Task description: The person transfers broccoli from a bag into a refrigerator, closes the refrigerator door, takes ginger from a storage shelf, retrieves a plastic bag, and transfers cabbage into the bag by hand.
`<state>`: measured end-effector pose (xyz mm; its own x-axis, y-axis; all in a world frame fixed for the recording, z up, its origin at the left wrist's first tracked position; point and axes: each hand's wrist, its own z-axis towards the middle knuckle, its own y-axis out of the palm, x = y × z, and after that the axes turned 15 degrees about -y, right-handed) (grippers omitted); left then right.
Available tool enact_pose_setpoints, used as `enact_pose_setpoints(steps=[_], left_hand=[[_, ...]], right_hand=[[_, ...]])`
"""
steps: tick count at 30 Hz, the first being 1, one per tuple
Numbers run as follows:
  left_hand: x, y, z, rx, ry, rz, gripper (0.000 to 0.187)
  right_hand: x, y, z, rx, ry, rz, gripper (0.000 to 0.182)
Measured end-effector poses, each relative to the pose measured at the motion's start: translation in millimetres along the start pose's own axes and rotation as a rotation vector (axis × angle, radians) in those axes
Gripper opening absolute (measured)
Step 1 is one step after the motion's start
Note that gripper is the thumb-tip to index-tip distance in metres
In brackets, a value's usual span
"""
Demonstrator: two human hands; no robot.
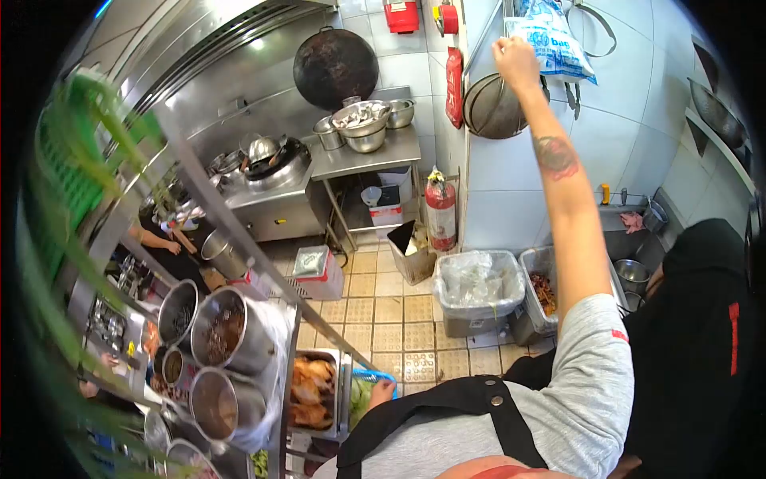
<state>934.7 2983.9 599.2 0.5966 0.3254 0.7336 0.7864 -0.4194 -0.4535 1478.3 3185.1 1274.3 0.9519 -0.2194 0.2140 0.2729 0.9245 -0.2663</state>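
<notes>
Head view: the right hand point(519, 64) is being held high, just beside a blue-and-white plastic bag point(554, 44) that is hanging against the tiled wall point(511, 188), above a round dark strainer-like pan point(488, 112). Its fingers are being curled inward; whether the edge of the bag is being pinched cannot be told. The bag is being judged light and soft, with a thin, slippery skin that may be torn easily, so a gathered fold near its upper edge is being considered the safest hold.

The left hand point(384, 392) is being placed low, at the blue basket point(375, 374) with green vegetables point(361, 397); whether its fingers are clamped on the rim cannot be told. The basket is being judged stiff but light, best held by its rim, while the leaves are being considered soft and easily bruised.
</notes>
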Motion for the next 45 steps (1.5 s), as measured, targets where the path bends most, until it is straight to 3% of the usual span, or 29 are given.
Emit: enact_pose_setpoints(steps=[2, 4, 7, 8, 10, 11, 14, 17, 19, 22, 25, 26, 27, 29, 30, 33, 35, 36, 37, 38, 39, 41, 42, 45], left_hand=[[82.3, 1.4, 38.9, -0.056, -0.002, 0.019, 0.032], [160.4, 3.9, 60.0, -0.173, 0.075, -0.196, 0.033], [250.2, 6.0, 96.1, -0.079, 0.358, -0.029, 0.03], [274.2, 10.3, 107.2, -0.043, 0.465, -0.045, 0.028], [358.7, -8.3, 75.9, -0.173, 0.376, -0.189, 0.022], [387.6, -13.2, 79.4, -0.168, 0.491, -0.2, 0.021], [482.6, -21.1, 93.1, -0.099, 0.754, -0.234, 0.019], [627.5, -41.2, 42.8, -0.125, 0.918, -0.265, 0.017], [718.2, -46.9, 7.7, 0.04, 1.27, -0.262, 0.015], [836.8, -39.3, -25.5, 0.067, 1.554, -0.326, 0.016], [937.7, -4.6, -12.8, 0.228, 1.517, -0.252, 0.034], [972.7, 21.7, 15.2, 0.489, 1.493, -0.293, 0.04], [987.0, 29.9, 18.9, 0.308, 1.245, -0.322, 0.042], [998.1, 24.6, 17.3, 0.111, 1.059, -0.186, 0.035], [1000.9, 23.1, 17.1, 0.143, 1.141, -0.199, 0.032], [1013.3, 18.7, 22.0, 0.301, 1.372, -0.144, 0.027], [1032.3, 7.7, 27.7, 0.445, 1.607, 0.06, 0.031], [1039.6, -5.6, 23.9, 0.42, 1.458, 0.325, 0.028], [1054.1, -13.6, 25.5, 0.863, 1.789, 0.888, 0.027], [1074.7, -24.6, 41.2, 0.745, 1.88, 0.796, 0.026], [1087.4, -34.4, 54.7, 0.625, 1.962, 0.701, 0.024], [1078.7, -47.9, 44.8, 0.153, 1.679, 0.24, 0.025], [1072.3, -58.6, 30.0, -0.293, 1.269, 0.059, 0.043], [1019.4, -49.1, -3.1, -0.173, 1.185, -0.17, 0.068]], right_hand=[[22.5, -0.4, 25.1, -0.021, 0.051, -0.081, 0.03], [35.7, -7.4, 45.9, -0.023, 0.136, -0.134, 0.034], [48.2, 0.7, 57.7, -0.16, 0.263, -0.296, 0.04], [70.9, 15.9, 53.9, -0.194, 0.194, -0.272, 0.037], [158.9, 56.5, 52.9, -0.247, 0.067, -0.218, 0.033], [183.4, 70.4, 50.0, -0.269, 0.009, -0.191, 0.031], [204.2, 39.9, 26.6, -0.024, -0.044, 0.01, 0.024], [203.8, 29.7, 14.2, -0.026, 0.057, 0.204, 0.018], [191.4, 23.7, 20.5, -0.051, 0.026, 0.229, 0.016], [182.2, 20.6, 31.5, -0.052, -0.119, 0.196, 0.016], [154.4, 3.6, 38.7, -0.161, -0.25, 0.034, 0.021], [159.0, 8.5, 39.4, -0.173, -0.195, 0.011, 0.025], [163.0, 11.3, 40.7, -0.22, -0.153, -0.026, 0.025], [173.9, 13.9, 46.5, -0.306, -0.059, -0.098, 0.027], [184.9, 19.2, 48.0, -0.303, -0.043, -0.124, 0.025], [167.4, -6.7, 56.0, -0.25, -0.027, 0.132, 0.048], [161.9, -7.5, 66.1, -0.31, 0.03, -0.029, 0.048], [162.6, -1.8, 73.2, -0.293, 0.011, -0.091, 0.047], [163.2, 4.1, 78.3, -0.277, -0.013, -0.154, 0.047], [148.9, -5.7, 82.2, -0.354, 0.013, -0.095, 0.035], [149.0, 0.4, 81.9, -0.272, -0.048, -0.084, 0.031], [152.5, 18.4, 84.9, -0.102, -0.172, -0.064, 0.023], [154.7, 21.8, 87.9, -0.037, -0.228, -0.12, 0.015], [153.5, 12.7, 95.8, 0.064, -0.308, 0.047, 0.018]])
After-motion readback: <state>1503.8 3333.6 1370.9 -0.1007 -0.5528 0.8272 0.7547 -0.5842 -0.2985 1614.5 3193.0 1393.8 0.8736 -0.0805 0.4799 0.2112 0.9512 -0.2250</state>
